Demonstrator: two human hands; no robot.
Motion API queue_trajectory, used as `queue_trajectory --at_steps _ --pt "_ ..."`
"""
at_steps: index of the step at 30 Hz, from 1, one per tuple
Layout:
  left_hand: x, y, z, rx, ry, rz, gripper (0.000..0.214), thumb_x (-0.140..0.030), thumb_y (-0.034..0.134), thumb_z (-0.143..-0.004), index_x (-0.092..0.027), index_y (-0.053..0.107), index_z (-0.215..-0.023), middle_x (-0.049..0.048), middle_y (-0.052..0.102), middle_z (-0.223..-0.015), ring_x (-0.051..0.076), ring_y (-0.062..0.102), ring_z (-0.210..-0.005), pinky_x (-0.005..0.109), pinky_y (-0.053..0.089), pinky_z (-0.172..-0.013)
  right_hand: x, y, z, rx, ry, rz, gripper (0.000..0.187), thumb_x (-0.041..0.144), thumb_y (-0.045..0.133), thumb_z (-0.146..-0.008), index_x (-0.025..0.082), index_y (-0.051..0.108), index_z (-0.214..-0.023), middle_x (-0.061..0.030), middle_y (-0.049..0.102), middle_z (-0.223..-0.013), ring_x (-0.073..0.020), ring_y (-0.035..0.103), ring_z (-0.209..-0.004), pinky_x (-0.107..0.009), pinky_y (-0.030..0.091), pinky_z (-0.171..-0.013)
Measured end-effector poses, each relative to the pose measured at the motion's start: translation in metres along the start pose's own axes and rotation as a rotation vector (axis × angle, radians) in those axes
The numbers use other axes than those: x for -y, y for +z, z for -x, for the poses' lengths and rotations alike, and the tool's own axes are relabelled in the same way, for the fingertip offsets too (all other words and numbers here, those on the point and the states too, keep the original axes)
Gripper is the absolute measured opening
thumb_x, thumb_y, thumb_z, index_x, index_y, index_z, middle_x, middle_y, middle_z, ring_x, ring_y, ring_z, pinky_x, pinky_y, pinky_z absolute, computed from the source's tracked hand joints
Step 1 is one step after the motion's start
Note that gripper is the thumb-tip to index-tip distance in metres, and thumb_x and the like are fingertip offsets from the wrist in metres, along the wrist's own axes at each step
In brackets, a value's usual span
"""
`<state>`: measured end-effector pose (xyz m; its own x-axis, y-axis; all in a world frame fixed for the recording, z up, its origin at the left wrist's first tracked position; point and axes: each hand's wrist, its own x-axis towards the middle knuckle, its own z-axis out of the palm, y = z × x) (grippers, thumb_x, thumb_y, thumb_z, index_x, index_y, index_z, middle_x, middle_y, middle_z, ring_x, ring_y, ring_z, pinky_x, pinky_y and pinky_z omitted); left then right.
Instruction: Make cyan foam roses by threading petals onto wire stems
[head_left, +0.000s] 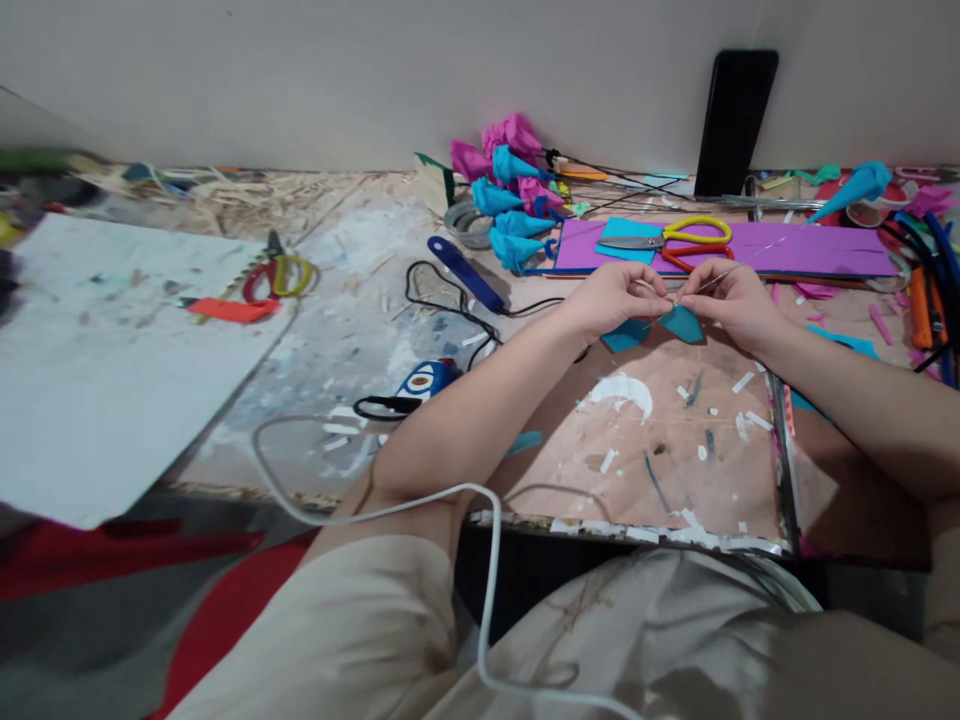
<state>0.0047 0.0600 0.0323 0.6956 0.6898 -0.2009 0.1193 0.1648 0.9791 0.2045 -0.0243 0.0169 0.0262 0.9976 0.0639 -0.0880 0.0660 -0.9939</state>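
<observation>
Blue paper (681, 324) hangs below a slanting thin wire (763, 247).

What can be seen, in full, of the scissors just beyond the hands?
The scissors have grey, metallic-looking blades and two loop handles, one yellow, one red. They lie on the purple sheet, blades pointing left across a blue square, handles spread to the right. The blades look nearly closed. The right hand hides part of the red loop; contact is unclear.

Pale plain wall (300, 90) behind a paint-spattered worktable (360, 240)
</observation>
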Motion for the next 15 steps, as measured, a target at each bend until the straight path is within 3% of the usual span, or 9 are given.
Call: queue_trajectory --at_steps 7,15 --pt "-0.0038 0.001 0.0017 0.01 0.034 -0.081 0.027 -0.007 0.09 -0.073 -0.014 0.068 -0.088 -0.0032 0.076 -0.069 0.008 0.071 -0.067 0.02 0.054 -0.069 -0.0012 0.0003 0.001 -0.025 0.011 0.023 0.048 0.049 0.109 -0.057 0.024 0.072 -0.076 -0.0009 0.077 -0.07 -0.017 0.066 -0.06 -0.031 0.052 -0.057" --pt "-0.0005 -0.0001 -0.0011 0.037 0.083 -0.16 0.023 -0.005 0.086 -0.075 -0.015 0.07 -0.089 -0.0011 0.079 -0.073 0.011 0.077 -0.073 0.02 0.057 -0.073 -0.0023 -0.0005 0.0009 -0.01 -0.009 0.053 0.047 0.048 0.108 -0.06 0.024 0.072 -0.078 -0.0008 0.078 -0.073 -0.0166 0.067 -0.062 -0.03 0.052 -0.055"
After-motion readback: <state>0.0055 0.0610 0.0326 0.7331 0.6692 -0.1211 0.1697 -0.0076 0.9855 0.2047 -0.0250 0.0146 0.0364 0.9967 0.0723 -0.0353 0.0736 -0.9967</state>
